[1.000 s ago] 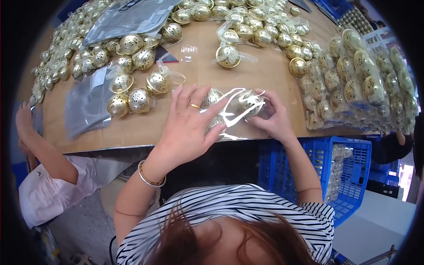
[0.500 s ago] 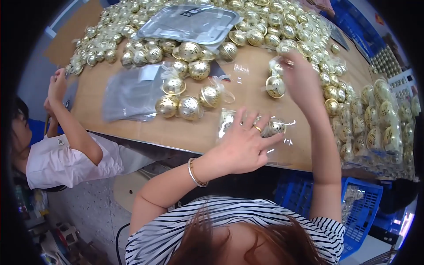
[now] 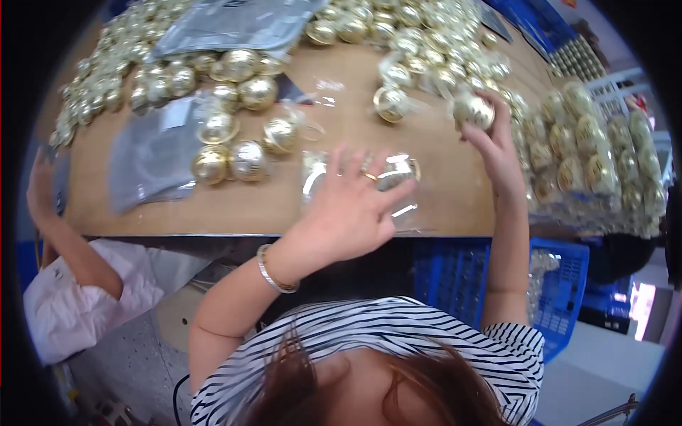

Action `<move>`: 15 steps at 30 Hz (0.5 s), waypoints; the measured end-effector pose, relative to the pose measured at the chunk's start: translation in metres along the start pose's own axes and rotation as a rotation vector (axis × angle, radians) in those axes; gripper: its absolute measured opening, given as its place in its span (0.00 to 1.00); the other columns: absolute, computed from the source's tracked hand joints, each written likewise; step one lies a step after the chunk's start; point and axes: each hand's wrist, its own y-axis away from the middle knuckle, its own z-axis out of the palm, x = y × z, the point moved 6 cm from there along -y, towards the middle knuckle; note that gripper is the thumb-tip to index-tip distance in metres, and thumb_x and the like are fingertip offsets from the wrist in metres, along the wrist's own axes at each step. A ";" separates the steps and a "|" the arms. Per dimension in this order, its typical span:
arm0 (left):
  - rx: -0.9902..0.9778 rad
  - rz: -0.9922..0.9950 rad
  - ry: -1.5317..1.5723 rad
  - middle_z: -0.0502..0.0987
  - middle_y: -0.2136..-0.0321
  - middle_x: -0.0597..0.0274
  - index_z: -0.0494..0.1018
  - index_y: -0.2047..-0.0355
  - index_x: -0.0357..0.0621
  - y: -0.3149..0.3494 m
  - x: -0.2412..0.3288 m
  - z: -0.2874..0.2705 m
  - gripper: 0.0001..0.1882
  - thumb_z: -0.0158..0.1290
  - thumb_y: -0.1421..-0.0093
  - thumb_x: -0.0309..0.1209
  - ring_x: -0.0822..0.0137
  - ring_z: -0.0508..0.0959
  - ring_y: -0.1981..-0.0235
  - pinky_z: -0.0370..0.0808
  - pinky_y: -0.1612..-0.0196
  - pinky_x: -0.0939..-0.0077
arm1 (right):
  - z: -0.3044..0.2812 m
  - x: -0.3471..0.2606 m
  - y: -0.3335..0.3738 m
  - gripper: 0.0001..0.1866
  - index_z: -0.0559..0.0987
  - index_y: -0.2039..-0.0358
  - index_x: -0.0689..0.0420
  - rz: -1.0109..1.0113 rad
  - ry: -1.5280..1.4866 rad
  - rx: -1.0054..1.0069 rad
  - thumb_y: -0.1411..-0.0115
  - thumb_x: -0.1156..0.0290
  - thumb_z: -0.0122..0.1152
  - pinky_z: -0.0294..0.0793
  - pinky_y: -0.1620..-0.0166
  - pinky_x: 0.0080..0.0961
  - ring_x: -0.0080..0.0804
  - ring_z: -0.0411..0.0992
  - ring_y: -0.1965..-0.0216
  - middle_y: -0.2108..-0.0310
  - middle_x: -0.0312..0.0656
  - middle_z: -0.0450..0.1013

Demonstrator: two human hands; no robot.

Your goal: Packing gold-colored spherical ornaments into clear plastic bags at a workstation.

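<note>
My left hand (image 3: 352,202) lies with spread fingers across a clear plastic bag (image 3: 312,174) near the table's front edge. Partly covered by those fingers, a shiny ball ornament (image 3: 398,172) shows at the bag's right end. At the right, my right hand (image 3: 499,138) is closed round a gold ball ornament (image 3: 474,112) with dark markings, lifted just off the heap. Another gold ball (image 3: 391,104) with a pale ribbon rests to its left. Several more gold balls (image 3: 249,160) stand in a group left of my left hand.
Heaped gold balls (image 3: 426,42) fill the far side, with a clear bag stack (image 3: 241,25) on top. Flat clear bags (image 3: 153,156) lie at left, near a co-worker's arm (image 3: 71,238). Packed balls (image 3: 575,149) are stacked at right; a blue crate (image 3: 561,284) sits below.
My right hand has come away from the heap toward the right with a gold ball in its fingers. My left hand stays on the bag while the whole view has shifted.
</note>
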 end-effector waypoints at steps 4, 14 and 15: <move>0.006 0.037 -0.042 0.66 0.45 0.48 0.68 0.44 0.60 -0.006 0.002 -0.003 0.27 0.48 0.47 0.38 0.46 0.63 0.44 0.50 0.38 0.46 | -0.018 0.047 0.079 0.34 0.64 0.44 0.61 -0.115 0.655 0.151 0.52 0.73 0.65 0.67 0.51 0.26 0.32 0.66 0.53 0.52 0.43 0.65; -0.017 0.009 -0.030 0.64 0.43 0.47 0.66 0.43 0.55 -0.003 0.003 -0.001 0.26 0.47 0.44 0.38 0.47 0.60 0.42 0.49 0.38 0.51 | 0.044 0.051 0.094 0.35 0.67 0.46 0.62 0.327 -0.205 -0.418 0.56 0.79 0.71 0.69 0.49 0.25 0.29 0.69 0.51 0.55 0.39 0.70; -0.018 0.003 -0.034 0.64 0.43 0.47 0.66 0.43 0.55 -0.003 0.004 -0.001 0.26 0.47 0.44 0.38 0.47 0.60 0.42 0.49 0.38 0.51 | 0.045 0.050 0.092 0.33 0.67 0.47 0.63 0.245 -0.238 -0.397 0.55 0.80 0.70 0.70 0.49 0.25 0.29 0.70 0.52 0.56 0.40 0.70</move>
